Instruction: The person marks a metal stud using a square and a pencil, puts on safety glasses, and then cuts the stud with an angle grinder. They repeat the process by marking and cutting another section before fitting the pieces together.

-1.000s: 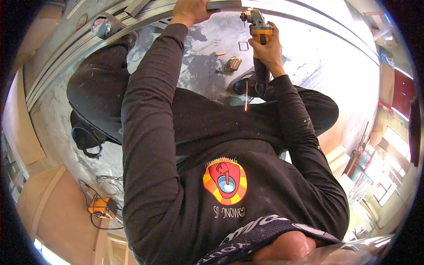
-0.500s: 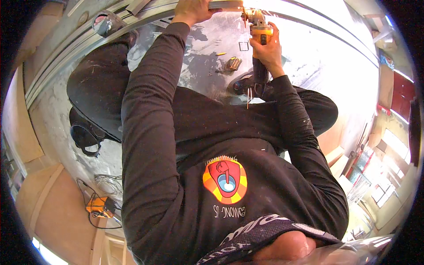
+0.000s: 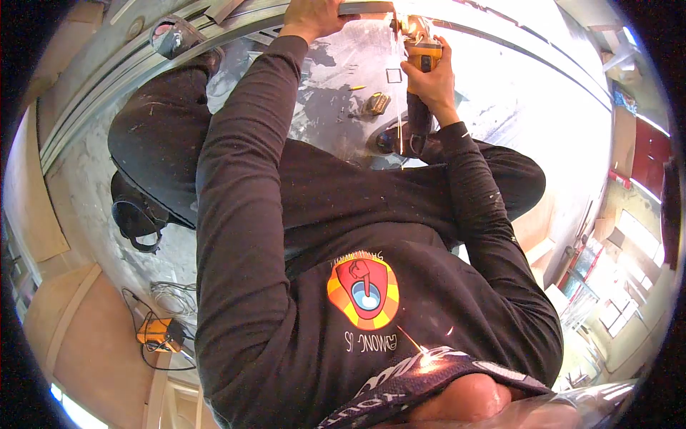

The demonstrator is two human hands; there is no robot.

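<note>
At the top of the view my left hand (image 3: pixel 312 19) is closed around a length of metal bar (image 3: pixel 366 8). My right hand (image 3: pixel 433 82) grips a yellow and black angle grinder (image 3: pixel 424 56). The grinder's disc is edge-on at the bar's right end, and bright sparks (image 3: pixel 400 121) stream from there toward my body. One spark glows near the cloth (image 3: pixel 425 361) at my neck. Below the grinder, on the floor, lie a small square outline piece (image 3: pixel 394 75), a thin yellow stick (image 3: pixel 357 88) and what looks like a tape measure (image 3: pixel 378 104).
Long metal bars (image 3: pixel 250 27) run across the floor at the top. A round container (image 3: pixel 171 37) stands by my left foot. An orange device with a cord (image 3: pixel 160 334) sits at lower left, beside coiled cable (image 3: pixel 174 299) and a wooden panel (image 3: pixel 86 329).
Both hands keep nearly the same place. The spark stream has grown longer and brighter, and sparks now reach my chest and neck cloth.
</note>
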